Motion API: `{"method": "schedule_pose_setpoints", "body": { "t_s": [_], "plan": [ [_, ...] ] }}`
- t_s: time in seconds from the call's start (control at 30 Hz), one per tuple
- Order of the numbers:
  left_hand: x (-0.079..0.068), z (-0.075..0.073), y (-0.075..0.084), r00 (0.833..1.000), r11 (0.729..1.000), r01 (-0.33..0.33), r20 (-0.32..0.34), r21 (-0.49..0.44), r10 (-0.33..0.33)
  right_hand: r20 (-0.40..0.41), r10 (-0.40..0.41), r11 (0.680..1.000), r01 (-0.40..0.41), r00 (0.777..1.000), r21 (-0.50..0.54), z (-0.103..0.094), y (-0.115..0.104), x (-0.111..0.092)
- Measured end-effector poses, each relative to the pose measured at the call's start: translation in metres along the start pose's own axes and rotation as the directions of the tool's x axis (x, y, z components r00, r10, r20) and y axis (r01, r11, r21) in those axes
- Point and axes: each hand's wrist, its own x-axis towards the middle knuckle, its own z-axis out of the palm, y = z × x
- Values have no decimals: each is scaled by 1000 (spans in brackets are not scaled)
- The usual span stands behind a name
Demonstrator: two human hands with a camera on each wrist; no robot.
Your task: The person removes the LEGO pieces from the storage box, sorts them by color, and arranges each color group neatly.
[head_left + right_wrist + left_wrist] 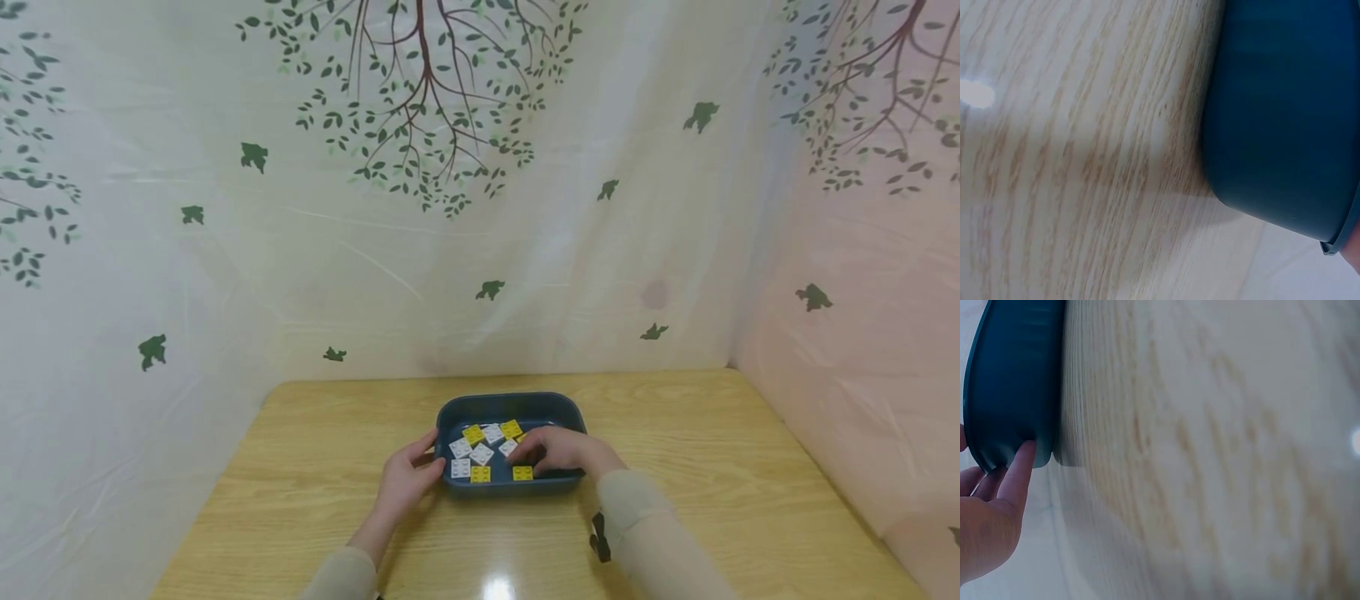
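Observation:
A dark blue tray (510, 490) with rounded corners sits on the wooden table, holding several white and yellow building bricks. My left hand (405, 479) grips its left end; the left wrist view shows the thumb (1019, 469) against the outer wall and other fingers at the edge. Inside the tray, my right hand (558, 450) reaches down with bent, parted fingers. Its fingertips are right by a white brick (507, 447), and a yellow brick (522, 473) lies just below them. Part of another yellow brick is hidden behind this hand. In the right wrist view the tray wall (1279, 119) hides the fingers.
At the tray's left, white bricks (460, 468) and yellow bricks (480, 474) lie studs up. The wooden table (300, 467) extends on both sides. A pale curtain (375, 275) printed with branches and green birds hangs behind it and along the sides.

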Motion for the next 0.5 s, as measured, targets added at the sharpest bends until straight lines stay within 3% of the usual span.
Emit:
{"method": "schedule_pose_setpoints", "body": {
  "t_s": [0.5],
  "plan": [
    [1,0,1,1000,1000,12,-4,16,-12,-11,23,1000,-23,1000,-17,3,-6,-1]
  ]
}}
